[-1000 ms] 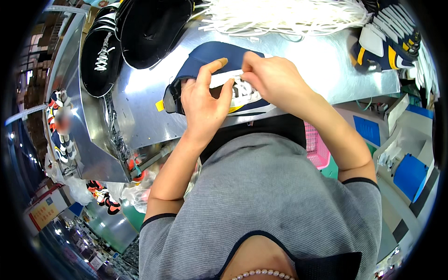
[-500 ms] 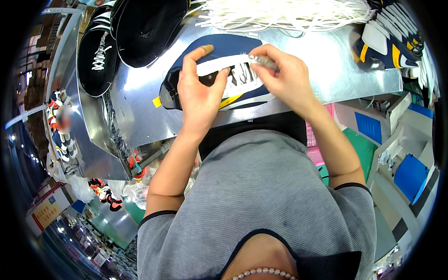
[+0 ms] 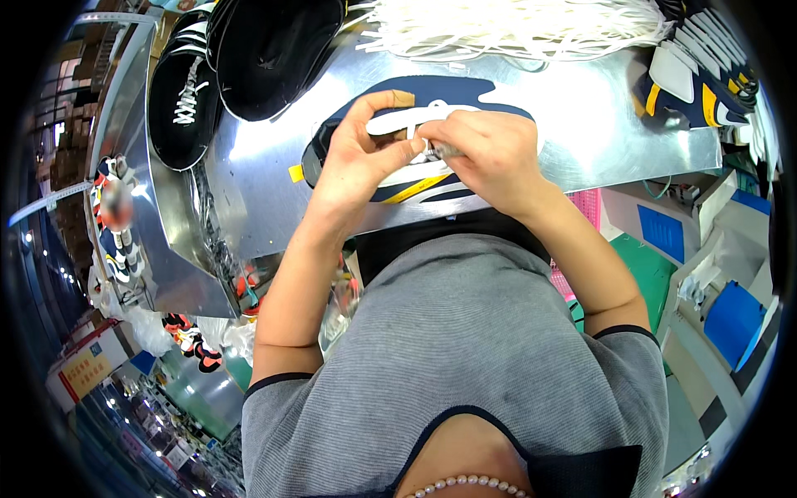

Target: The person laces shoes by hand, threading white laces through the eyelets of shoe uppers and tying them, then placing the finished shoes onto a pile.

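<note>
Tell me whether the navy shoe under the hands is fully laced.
Cannot tell. Both hands, left hand and right hand, cover the navy shoe, pinching a white lace.

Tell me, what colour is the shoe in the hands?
Navy blue shoe with white and yellow stripes, seen in the head view.

A: Item under the hands: navy shoe [image 3: 432,141], one unit, lying on the bare metal table [image 3: 581,133] near its front edge, centre of view.

B: Pose?

A: It lies lengthwise across the view, its navy end toward the far side. White panel and a yellow stripe along the near side; a small yellow tab sticks out at its left end.

B: Lace?

A: A flat white lace [image 3: 407,120] runs across the top of the shoe. The left hand [image 3: 357,166] grips the shoe's left part, thumb up over the lace; the right hand [image 3: 490,153] pinches the lace at mid-shoe. Eyelets hidden behind the fingers.
</note>
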